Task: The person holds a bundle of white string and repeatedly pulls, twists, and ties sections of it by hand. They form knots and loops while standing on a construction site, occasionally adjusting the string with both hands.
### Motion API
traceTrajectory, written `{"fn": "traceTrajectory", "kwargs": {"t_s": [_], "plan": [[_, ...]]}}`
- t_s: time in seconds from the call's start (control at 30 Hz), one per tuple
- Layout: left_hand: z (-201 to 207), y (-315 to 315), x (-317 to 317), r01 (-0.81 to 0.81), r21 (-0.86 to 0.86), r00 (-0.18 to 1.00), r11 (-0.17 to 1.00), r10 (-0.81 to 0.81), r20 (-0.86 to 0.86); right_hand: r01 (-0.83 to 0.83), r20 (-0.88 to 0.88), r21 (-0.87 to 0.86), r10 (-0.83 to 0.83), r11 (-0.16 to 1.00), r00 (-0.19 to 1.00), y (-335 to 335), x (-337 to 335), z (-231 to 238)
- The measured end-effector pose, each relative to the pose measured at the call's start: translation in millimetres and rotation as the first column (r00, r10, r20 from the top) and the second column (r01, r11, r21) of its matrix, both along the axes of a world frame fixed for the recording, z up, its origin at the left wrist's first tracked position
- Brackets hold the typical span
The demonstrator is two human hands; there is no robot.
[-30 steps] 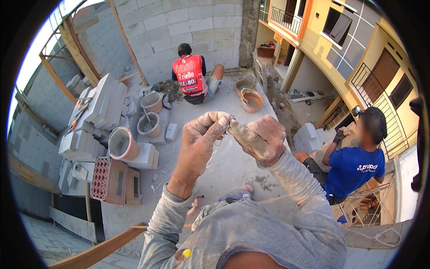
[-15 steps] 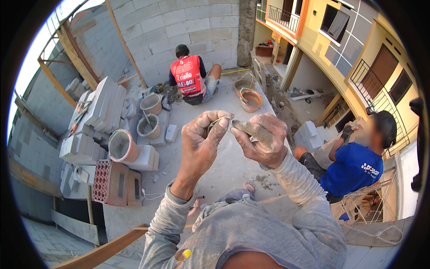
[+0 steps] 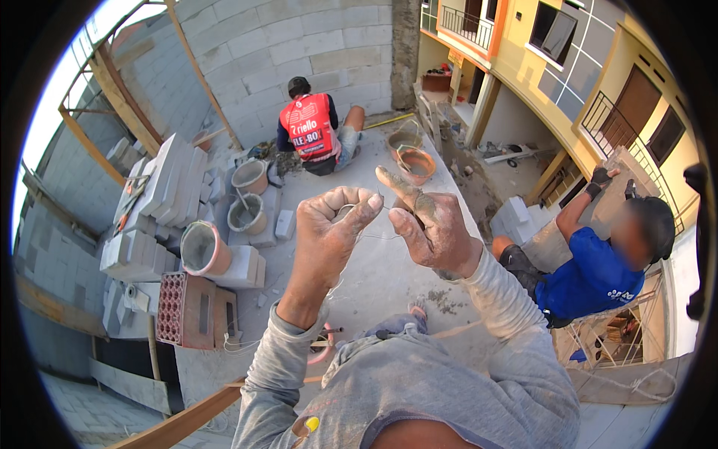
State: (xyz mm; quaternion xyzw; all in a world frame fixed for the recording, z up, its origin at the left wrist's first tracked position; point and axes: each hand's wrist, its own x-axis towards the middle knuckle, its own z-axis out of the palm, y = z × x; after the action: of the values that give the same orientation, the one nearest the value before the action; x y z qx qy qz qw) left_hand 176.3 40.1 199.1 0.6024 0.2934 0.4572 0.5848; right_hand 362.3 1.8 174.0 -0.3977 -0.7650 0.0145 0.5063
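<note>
In front of my chest, my left hand (image 3: pixel 333 224) pinches a thin pale string (image 3: pixel 381 237) between thumb and forefinger. Its other fingers curl inward. The string loops below the fingertips toward my right hand (image 3: pixel 437 228), where the forefinger sticks up and the thumb stands apart from it. I cannot make out whether the curled fingers of that hand touch the string. Both hands are smeared with dried grey mortar. Beside my foot lies a pink, ring-shaped thing (image 3: pixel 321 346), partly hidden by my left sleeve.
Mortar buckets (image 3: pixel 206 248), stacked pale blocks (image 3: pixel 168 183) and a red perforated brick block (image 3: pixel 183 310) stand left. A person in a red vest (image 3: pixel 308 129) sits by the block wall (image 3: pixel 299 45). A person in blue (image 3: pixel 591 269) handles a board (image 3: pixel 624 176) beyond the slab's right edge.
My right forefinger has lifted off the thumb, and my hands have parted slightly at the fingertips. The person in blue has raised an arm and the board.
</note>
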Motion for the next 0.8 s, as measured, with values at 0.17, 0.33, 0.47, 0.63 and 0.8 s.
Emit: {"fn": "traceTrajectory", "kwargs": {"t_s": [0.17,0.33,0.47,0.63,0.8], "plan": [[-1.9,4.0,-4.4,0.046,0.110,0.991,0.993,-0.031,-0.130,-0.182,-0.080,-0.172,0.171,0.968,0.982,-1.5,6.6,3.7],[-7.6,9.1,-3.0,0.150,0.049,0.986,0.988,-0.145,-0.078,-0.267,-0.173,-0.322,0.221,0.908,0.960,-4.8,13.9,8.0],[-5.4,7.9,-2.6,0.189,-0.032,0.981,0.982,-0.190,-0.034,-0.231,-0.167,-0.357,0.181,0.905,0.969,-4.1,13.5,5.9],[-3.0,3.0,3.0,0.124,-0.056,0.986,0.991,-0.129,-0.106,-0.134,-0.068,-0.286,0.119,0.949,0.990,1.6,12.6,2.5],[-12.9,6.8,0.4,0.066,-0.088,0.992,0.994,-0.075,-0.103,-0.083,0.000,-0.262,0.086,0.961,0.996,2.6,11.0,-4.9]]}}
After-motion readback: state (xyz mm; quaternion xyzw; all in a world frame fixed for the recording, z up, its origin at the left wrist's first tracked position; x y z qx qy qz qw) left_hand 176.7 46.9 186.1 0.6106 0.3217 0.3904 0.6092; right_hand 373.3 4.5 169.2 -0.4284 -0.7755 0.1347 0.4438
